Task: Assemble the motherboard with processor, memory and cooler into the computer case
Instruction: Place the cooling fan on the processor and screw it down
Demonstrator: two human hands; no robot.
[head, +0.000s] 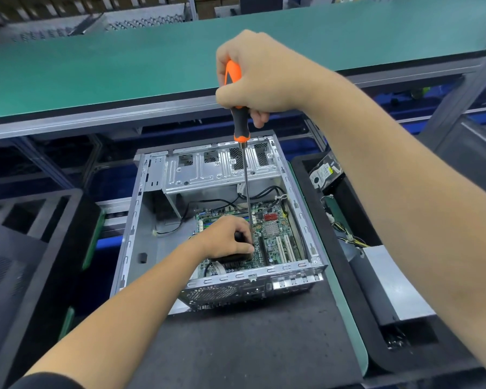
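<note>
Up high, the right hand is wrapped around the orange-and-black handle of a long screwdriver, whose thin steel shaft runs almost straight down into the open computer case. Down inside, the left hand rests on the black cooler, fingers curled around its upper edge, with the fingertips right beside the spot where the screwdriver tip meets the board. That cooler sits on the green motherboard, which lies flat in the right half of the case, near its rear wall; two white expansion slots and a small silver heatsink show on the board's right side. Black cables loop across the bare metal floor of the case to the left of the board, and a perforated metal drive cage spans the far end. The case stands on a dark foam mat. Just to its right, a black foam tray holds a hard drive at its far end, loose coloured wires in the middle, and a grey metal box nearer the person. More black foam trays stand to the left, and a green conveyor belt runs across beyond.
</note>
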